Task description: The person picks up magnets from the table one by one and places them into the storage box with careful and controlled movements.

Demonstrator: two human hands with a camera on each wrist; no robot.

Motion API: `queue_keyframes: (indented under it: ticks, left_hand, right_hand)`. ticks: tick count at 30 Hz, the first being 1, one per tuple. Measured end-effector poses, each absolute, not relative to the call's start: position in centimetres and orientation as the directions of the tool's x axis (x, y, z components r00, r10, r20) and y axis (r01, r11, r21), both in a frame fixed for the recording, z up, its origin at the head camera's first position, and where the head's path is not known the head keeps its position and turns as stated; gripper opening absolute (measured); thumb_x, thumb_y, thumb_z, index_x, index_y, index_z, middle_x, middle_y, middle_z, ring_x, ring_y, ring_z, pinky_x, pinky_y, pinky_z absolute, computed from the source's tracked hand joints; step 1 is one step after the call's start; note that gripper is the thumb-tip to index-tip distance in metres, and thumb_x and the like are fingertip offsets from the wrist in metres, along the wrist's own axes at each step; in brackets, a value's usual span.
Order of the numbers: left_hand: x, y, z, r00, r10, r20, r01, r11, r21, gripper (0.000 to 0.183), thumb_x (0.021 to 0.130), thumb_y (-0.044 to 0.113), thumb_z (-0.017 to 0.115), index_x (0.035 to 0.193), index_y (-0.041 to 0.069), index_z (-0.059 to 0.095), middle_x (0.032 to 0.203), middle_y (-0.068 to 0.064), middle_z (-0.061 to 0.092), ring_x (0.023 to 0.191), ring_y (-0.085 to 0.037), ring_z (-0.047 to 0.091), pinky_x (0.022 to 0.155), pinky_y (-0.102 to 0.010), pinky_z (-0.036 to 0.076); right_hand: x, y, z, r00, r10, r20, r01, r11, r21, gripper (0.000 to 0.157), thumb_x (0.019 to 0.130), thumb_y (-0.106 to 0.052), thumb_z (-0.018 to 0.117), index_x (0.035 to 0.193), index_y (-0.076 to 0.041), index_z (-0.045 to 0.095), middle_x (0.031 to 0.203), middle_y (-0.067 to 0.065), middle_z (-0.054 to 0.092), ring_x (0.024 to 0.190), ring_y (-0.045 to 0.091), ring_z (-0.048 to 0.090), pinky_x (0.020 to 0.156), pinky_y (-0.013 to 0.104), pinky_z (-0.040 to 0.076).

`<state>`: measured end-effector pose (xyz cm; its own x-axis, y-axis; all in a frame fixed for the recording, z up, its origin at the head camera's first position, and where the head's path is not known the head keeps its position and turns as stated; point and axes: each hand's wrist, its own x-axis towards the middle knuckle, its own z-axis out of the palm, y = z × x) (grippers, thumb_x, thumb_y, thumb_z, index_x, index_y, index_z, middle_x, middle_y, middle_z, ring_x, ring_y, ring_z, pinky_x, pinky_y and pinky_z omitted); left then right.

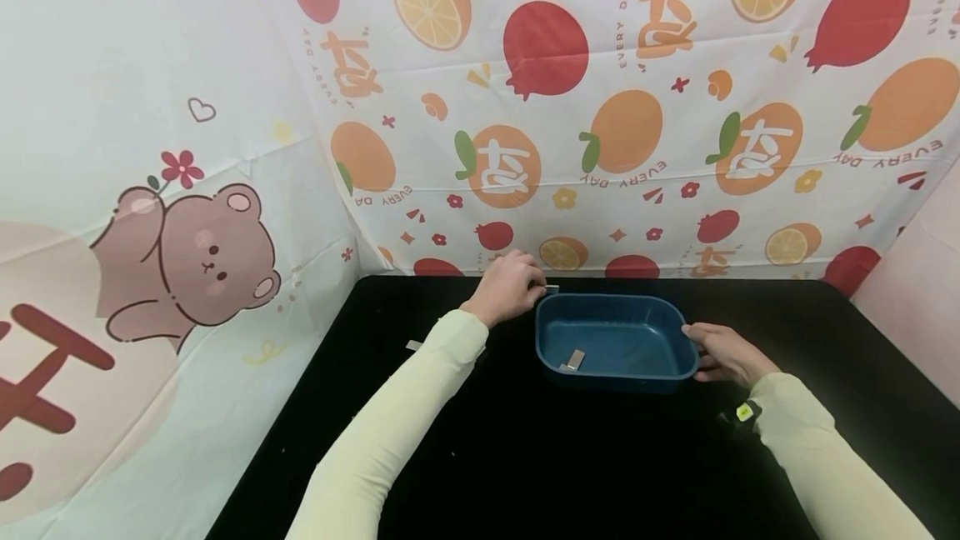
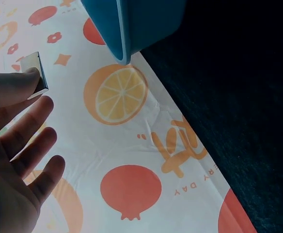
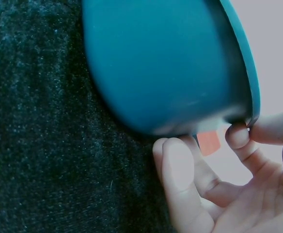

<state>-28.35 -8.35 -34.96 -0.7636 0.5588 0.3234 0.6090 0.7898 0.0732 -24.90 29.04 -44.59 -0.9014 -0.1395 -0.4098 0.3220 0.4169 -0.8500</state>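
Note:
A small flat silver rectangular piece [image 2: 34, 73] is pinched between the thumb and index finger of my left hand [image 1: 510, 286]; its other fingers are spread in the left wrist view. That hand is beside the back left corner of a blue plastic basin [image 1: 617, 300], and the held piece shows close to the rim in the head view. My right hand [image 1: 729, 354] grips the basin's right end, thumb and index finger at the rim [image 3: 250, 92] and other fingers under it against the wall. Inside the basin, a small silver piece [image 1: 576, 359] lies near the front left corner.
Another small light piece [image 1: 413, 345] lies on the black tabletop [image 1: 525, 457], partly behind the left sleeve [image 1: 405, 415]. Fruit-printed cloth [image 1: 555, 148] hangs along the table's back edge, and a bear-printed cloth [image 1: 217, 257] covers the left side.

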Motion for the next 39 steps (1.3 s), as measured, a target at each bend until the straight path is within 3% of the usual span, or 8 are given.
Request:
queue_keyframes:
  ticks: [15,26,33,39]
  left_hand:
    - [-28.5,-7.6,-34.2,-0.748,0.593,0.298,0.629,0.777,0.034,0.014,0.094,0.021,0.067,0.095,0.018,0.081,0.102,0.000,0.072,0.098,-0.019,0.060,0.089,-0.034,0.052]
    - [-28.5,-6.5,-33.6,-0.732,0.633,0.251,0.650,0.760,-0.022,0.015,0.095,0.020,0.065,0.092,0.019,0.080,0.099,0.001,0.070,0.095,-0.019,0.058,0.080,-0.036,0.051]
    - [-28.4,-5.9,-33.6,-0.737,0.649,0.189,0.659,0.752,-0.014,0.014,0.094,0.023,0.067,0.094,0.018,0.080,0.105,0.001,0.069,0.102,-0.019,0.058,0.087,-0.039,0.051]
    - [-28.3,-5.3,-33.8,-0.720,0.675,0.161,0.678,0.734,-0.049,0.013,0.093,0.024,0.069,0.092,0.018,0.080,0.100,0.002,0.068,0.100,-0.019,0.058,0.084,-0.036,0.052]
  right_hand:
    - [-24.8,29.3,-44.6,-0.904,-0.145,-0.401,0.310,0.424,-0.851,0.049,0.105,-0.045,0.040,0.127,-0.002,0.051,0.104,0.007,0.063,0.083,0.015,0.068,0.073,0.033,0.060]
    - [-24.8,29.5,-44.6,-0.899,-0.139,-0.415,0.324,0.425,-0.845,0.056,0.105,-0.047,0.040,0.135,0.000,0.046,0.110,0.010,0.063,0.084,0.016,0.067,0.073,0.033,0.060]
    - [-24.9,29.2,-44.6,-0.901,-0.147,-0.407,0.316,0.420,-0.851,0.050,0.105,-0.045,0.039,0.128,-0.002,0.050,0.102,0.006,0.063,0.082,0.015,0.068,0.072,0.033,0.060]
    - [-24.9,29.1,-44.5,-0.900,-0.144,-0.412,0.323,0.414,-0.851,0.051,0.105,-0.046,0.040,0.129,-0.002,0.049,0.103,0.006,0.063,0.082,0.014,0.067,0.072,0.032,0.060]
